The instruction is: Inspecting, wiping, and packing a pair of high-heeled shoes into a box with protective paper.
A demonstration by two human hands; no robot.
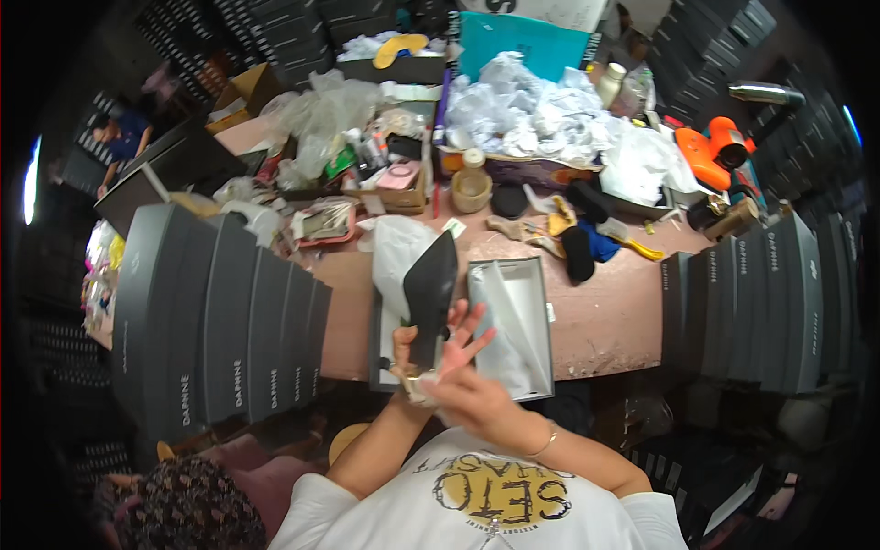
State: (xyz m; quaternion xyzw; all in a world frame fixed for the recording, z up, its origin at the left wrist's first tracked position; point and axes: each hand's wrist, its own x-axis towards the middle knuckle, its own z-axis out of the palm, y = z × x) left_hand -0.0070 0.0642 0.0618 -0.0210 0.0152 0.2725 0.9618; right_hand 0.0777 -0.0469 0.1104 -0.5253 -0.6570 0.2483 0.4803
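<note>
A black pointed shoe [429,284] stands toe up over an open grey shoebox, its sole side toward me. My left hand [405,353] holds it low near the heel, thumb at its left edge and several fingers spread on the right. My right hand [481,403], slightly blurred, reaches across from the right with its fingers drawn together at the shoe's lower end, by a small pale piece I cannot make out. Below lies the box base [386,316] with white tissue paper [399,252]. Beside it, a second grey-rimmed box part [547,316] holds more white paper.
Stacked grey shoeboxes [174,312] flank the pink table [605,321] on the left, with more boxes [779,302] on the right. Farther back are crumpled paper [532,105], black insoles [577,252], a jar [471,192] and an orange tape dispenser [701,156]. Another person [197,504] sits at lower left.
</note>
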